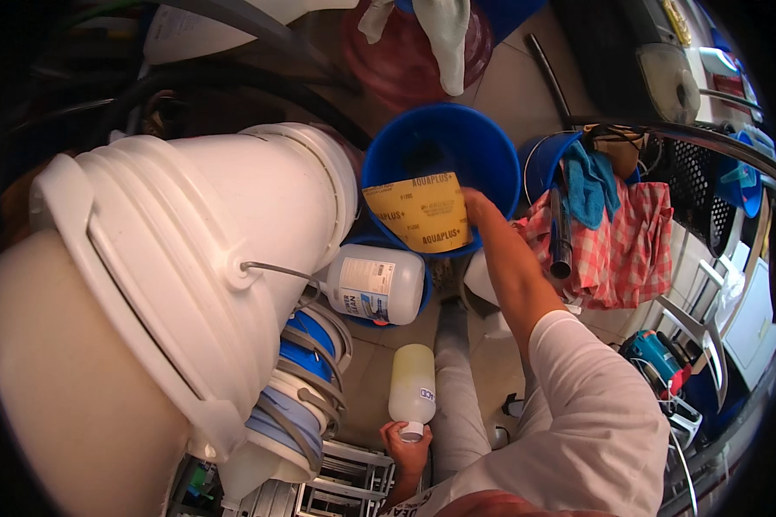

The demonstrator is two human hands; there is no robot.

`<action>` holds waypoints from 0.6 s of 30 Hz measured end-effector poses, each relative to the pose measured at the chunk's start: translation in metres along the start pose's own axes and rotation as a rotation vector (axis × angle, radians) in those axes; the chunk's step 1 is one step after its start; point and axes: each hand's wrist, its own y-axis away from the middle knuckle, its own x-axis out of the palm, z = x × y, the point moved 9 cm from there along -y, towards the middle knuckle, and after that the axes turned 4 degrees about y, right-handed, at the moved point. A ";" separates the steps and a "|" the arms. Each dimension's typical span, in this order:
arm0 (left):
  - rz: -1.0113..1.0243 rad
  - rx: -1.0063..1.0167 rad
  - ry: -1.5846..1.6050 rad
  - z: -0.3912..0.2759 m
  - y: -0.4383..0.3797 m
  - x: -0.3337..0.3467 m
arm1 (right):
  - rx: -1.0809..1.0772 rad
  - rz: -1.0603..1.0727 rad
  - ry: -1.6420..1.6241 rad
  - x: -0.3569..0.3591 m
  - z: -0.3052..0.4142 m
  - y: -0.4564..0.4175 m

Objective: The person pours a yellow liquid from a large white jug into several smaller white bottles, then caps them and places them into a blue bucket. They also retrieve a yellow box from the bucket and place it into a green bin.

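My left hand is closed around the neck of a translucent plastic bottle with a white cap, low in the view. Pale yellow liquid shows in the bottle, and its label reads acid. With my right hand I hold the right edge of a yellow-backed sheet of sandpaper, its printed side up and slightly curved. The sheet lies across the near part of a round blue bucket. My right fingertips are hidden behind it. Just below the bucket, a white jug of cleaner lies tilted on its side.
Large white pails fill the left side. Stacked buckets with cloths stand below them. To the right are a second blue bucket, a teal cloth, a red checked cloth, a metal pipe and a teal power tool.
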 end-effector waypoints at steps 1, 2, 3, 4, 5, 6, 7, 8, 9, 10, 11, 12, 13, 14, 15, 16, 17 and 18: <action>-0.004 -0.001 -0.008 0.002 0.000 0.000 | -0.008 0.061 -0.058 0.004 -0.002 -0.006; -0.007 0.000 -0.016 0.005 0.000 0.000 | 0.028 0.080 -0.260 0.000 -0.008 -0.008; -0.028 -0.015 -0.025 0.010 0.003 0.000 | 0.077 0.112 -0.445 0.012 -0.014 -0.001; -0.033 -0.023 -0.015 0.011 0.004 -0.001 | 0.123 0.137 -0.639 0.020 -0.020 0.003; -0.038 -0.031 -0.005 0.012 0.006 -0.001 | 0.087 0.229 -0.773 0.030 -0.015 0.009; -0.040 -0.034 0.006 0.013 0.007 -0.001 | 0.045 0.320 -0.910 0.030 -0.011 0.013; -0.046 -0.041 0.007 0.015 0.008 -0.002 | 0.004 0.411 -1.045 0.030 -0.005 0.017; -0.053 -0.050 0.009 0.017 0.011 -0.003 | 0.041 0.528 -1.085 0.038 -0.005 0.021; -0.038 -0.041 0.011 0.017 0.009 -0.003 | 0.018 0.460 -0.975 0.027 -0.014 0.010; -0.022 -0.019 0.002 0.015 0.006 -0.005 | -0.014 0.385 -0.874 0.009 -0.024 -0.008; -0.014 -0.004 -0.007 0.016 0.003 -0.005 | -0.034 0.313 -0.767 -0.003 -0.031 -0.019; -0.034 -0.012 -0.016 0.019 0.004 -0.003 | -0.003 0.185 -0.538 0.008 -0.039 -0.016; -0.038 -0.014 -0.020 0.021 0.005 -0.002 | 0.021 0.102 -0.382 0.011 -0.040 -0.011; -0.039 -0.014 -0.024 0.022 0.005 -0.001 | 0.021 0.061 -0.306 0.021 -0.038 -0.007; -0.041 -0.023 -0.024 0.021 0.010 0.001 | 0.027 0.027 -0.237 0.033 -0.032 -0.003; -0.051 -0.021 -0.017 0.022 0.011 0.002 | 0.017 -0.015 -0.226 0.040 -0.029 0.002; -0.052 -0.010 -0.010 0.023 0.011 0.003 | 0.003 -0.063 -0.246 0.041 -0.026 0.006; -0.079 -0.021 -0.004 0.022 0.015 0.004 | 0.000 -0.101 -0.247 0.051 -0.024 0.006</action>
